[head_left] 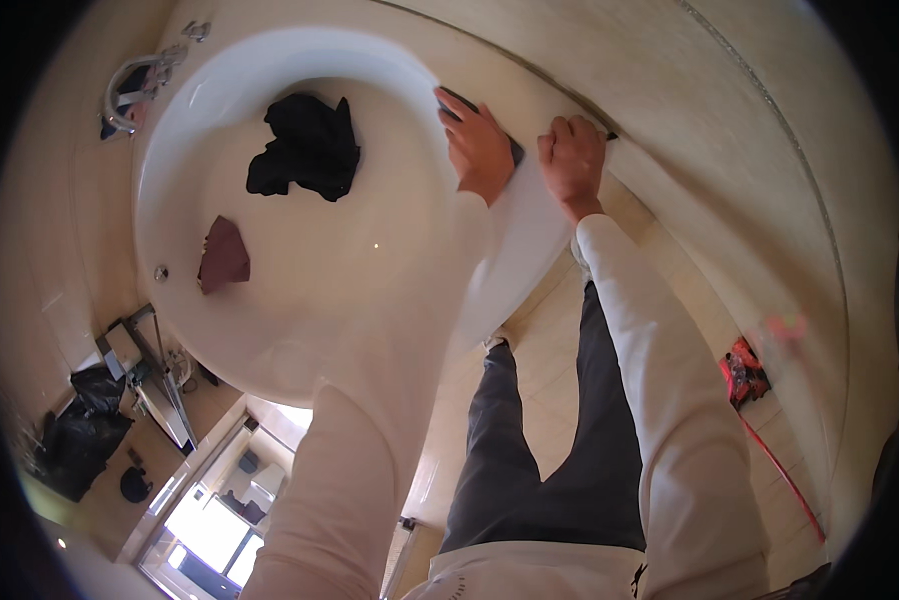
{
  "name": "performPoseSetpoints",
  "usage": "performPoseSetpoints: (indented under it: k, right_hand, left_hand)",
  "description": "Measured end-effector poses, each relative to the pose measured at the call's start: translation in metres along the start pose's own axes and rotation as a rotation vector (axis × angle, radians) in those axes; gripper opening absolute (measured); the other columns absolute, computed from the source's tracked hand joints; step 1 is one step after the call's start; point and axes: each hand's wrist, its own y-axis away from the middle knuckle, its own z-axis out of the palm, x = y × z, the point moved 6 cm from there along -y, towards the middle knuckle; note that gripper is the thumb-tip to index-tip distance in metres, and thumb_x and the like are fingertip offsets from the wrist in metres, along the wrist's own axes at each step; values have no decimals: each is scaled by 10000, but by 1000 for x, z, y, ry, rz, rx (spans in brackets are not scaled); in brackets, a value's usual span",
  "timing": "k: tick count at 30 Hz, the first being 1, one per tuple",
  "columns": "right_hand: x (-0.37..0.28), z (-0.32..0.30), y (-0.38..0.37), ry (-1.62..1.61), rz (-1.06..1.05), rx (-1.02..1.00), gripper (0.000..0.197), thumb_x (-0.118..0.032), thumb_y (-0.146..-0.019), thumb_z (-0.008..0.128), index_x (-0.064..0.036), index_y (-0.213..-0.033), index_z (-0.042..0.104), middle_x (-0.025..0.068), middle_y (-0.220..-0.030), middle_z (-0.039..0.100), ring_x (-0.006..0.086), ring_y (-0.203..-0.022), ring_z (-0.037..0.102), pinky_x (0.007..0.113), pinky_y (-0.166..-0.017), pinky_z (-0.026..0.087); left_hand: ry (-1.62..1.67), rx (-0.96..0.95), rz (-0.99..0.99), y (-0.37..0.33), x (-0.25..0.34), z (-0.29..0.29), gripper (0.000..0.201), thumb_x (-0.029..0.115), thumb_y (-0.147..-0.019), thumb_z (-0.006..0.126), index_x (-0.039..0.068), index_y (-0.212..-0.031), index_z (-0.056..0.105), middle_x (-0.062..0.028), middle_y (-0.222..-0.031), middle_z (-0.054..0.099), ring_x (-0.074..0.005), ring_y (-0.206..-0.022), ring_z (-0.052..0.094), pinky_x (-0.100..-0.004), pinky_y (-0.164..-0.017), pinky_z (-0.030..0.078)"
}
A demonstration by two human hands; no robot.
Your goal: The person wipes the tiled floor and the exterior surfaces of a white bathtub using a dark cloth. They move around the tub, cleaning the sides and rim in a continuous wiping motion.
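Note:
My left hand [482,152] is at the right rim of a white bathtub [300,45]. Its fingers are closed over a dark, flat, long piece [517,150] whose ends stick out past the hand; its kind does not show. Just to the right, my right hand [574,160] is curled closed near the wall's foot. A small dark tip shows beside its knuckles, and whatever the fingers hold is hidden. Inside the tub lie a crumpled black cloth [310,147] and, nearer the left side, a smaller maroon cloth [226,255].
A chrome faucet [125,95] stands at the tub's far left. Black plastic bags [82,430] and a metal-framed item [155,375] lie at the lower left. On the tiled floor at right is a red mop-like tool [745,372] with a long red handle. A wall runs along the right.

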Motion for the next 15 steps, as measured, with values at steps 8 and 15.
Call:
performPoseSetpoints:
  k: [8,15]
  right_hand:
    - [-3,-7,3,-28,23,25,73,-146,-762,621,-101,-741,568,65,-753,525,266,-768,542,431,-718,400]
    - [12,-16,4,49,29,13,100,-175,-790,622,-99,-735,587,56,-724,537,259,-731,549,427,-709,405]
  left_hand:
    - [-149,104,-90,-96,-8,5,805,299,-1020,473,-162,-1474,-6,-343,-1245,455,-405,-1066,601,-378,-835,549]
    - [40,11,-257,-122,-8,22,846,383,-1032,426,-109,-1491,-86,-399,-1353,387,-463,-1188,530,-466,-976,477]
